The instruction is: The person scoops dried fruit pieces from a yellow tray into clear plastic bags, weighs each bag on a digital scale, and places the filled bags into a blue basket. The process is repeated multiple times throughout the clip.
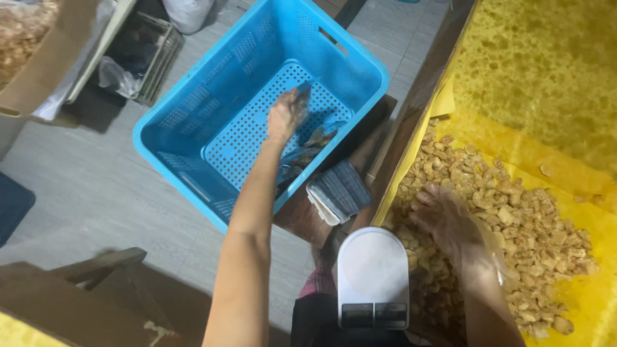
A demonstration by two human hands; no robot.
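Note:
My left hand (286,114) reaches down into a blue perforated plastic crate (193,103) on the floor and grips a clear filled bag (302,96). Other filled bags (312,144) lie at the crate's bottom right. My right hand (450,222), in a thin clear plastic glove, rests spread on a heap of golden fried snack pieces (514,212). The heap lies on a yellow sheet (591,295) at the right. A white kitchen scale (373,276) with nothing on its pan sits between my arms.
A stack of flat bags or papers (337,189) lies beside the crate on a dark wooden surface. A cardboard box with snacks (26,45) and a wire basket (148,51) stand top left. Grey tiled floor (96,193) spreads at left.

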